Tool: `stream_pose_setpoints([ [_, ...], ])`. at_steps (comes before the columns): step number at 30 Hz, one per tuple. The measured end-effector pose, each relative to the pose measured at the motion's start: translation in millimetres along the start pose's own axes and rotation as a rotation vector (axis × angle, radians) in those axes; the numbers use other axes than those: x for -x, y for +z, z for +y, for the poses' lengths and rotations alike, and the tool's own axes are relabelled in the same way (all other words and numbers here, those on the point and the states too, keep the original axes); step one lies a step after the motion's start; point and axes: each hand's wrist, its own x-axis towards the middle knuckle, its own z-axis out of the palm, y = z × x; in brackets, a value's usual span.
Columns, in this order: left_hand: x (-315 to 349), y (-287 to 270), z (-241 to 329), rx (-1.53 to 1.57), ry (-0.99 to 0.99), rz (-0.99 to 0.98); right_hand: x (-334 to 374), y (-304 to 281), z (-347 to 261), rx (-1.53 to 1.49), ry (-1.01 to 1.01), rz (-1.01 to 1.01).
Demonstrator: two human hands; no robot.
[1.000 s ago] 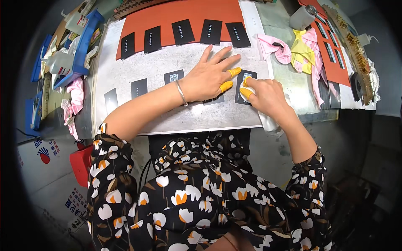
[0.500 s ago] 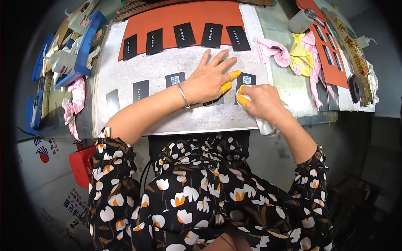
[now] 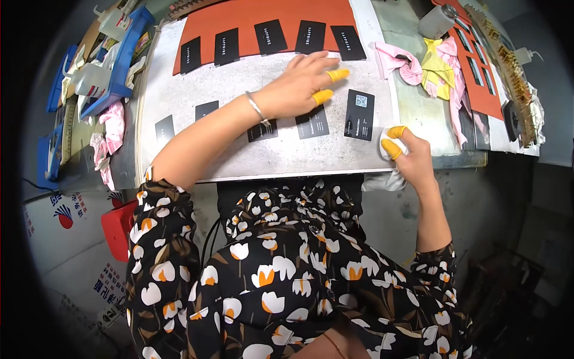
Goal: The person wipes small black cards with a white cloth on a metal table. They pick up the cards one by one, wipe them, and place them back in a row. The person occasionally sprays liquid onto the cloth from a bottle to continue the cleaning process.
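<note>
My right hand (image 3: 408, 154), with yellow finger cots on two fingers, grips a white cloth (image 3: 385, 179) at the right front edge of the white board (image 3: 239, 161). Just left of it lies a black card (image 3: 360, 115) with a square code. My left hand (image 3: 302, 85), also with two yellow finger cots, hovers or rests over the board with fingers spread, holding nothing; whether it touches is unclear. Its hand and forearm partly cover a row of dark cards, among them one card (image 3: 313, 124) below the fingers. Another row of black cards (image 3: 271, 37) lies along the orange sheet's edge.
The orange sheet (image 3: 239, 17) covers the board's far part. Pink cloth (image 3: 399, 63) and yellow cloth (image 3: 436, 69) lie to the right, near a metal-capped bottle (image 3: 435, 23). A blue tray (image 3: 122, 66) and squeeze bottle (image 3: 89, 82) stand left. A red stool (image 3: 119, 230) sits below.
My right hand has moved right with the white cloth, off the coded card, which now shows whole. My left hand has shifted slightly left and away from that card.
</note>
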Motion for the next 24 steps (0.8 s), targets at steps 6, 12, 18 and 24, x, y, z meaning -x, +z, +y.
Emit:
stream_pose_setpoints([
  [6, 57.3, -44.9, -14.5, -0.083, -0.167, 0.074, 0.1, 5.3, 4.8, -0.115, 0.087, 0.048],
  [12, 104.3, -54.8, -14.0, -0.109, -0.282, 0.065, 2.0, 8.4, 11.4, -0.144, 0.098, 0.068],
  [18, 106.1, -47.8, -2.7, -0.112, -0.262, 0.088, 2.9, 11.0, 13.9, -0.189, 0.183, 0.044],
  [24, 97.9, -24.7, 37.4, 0.005, -0.173, 0.144, -0.2, 6.0, 6.8, -0.152, 0.144, 0.023],
])
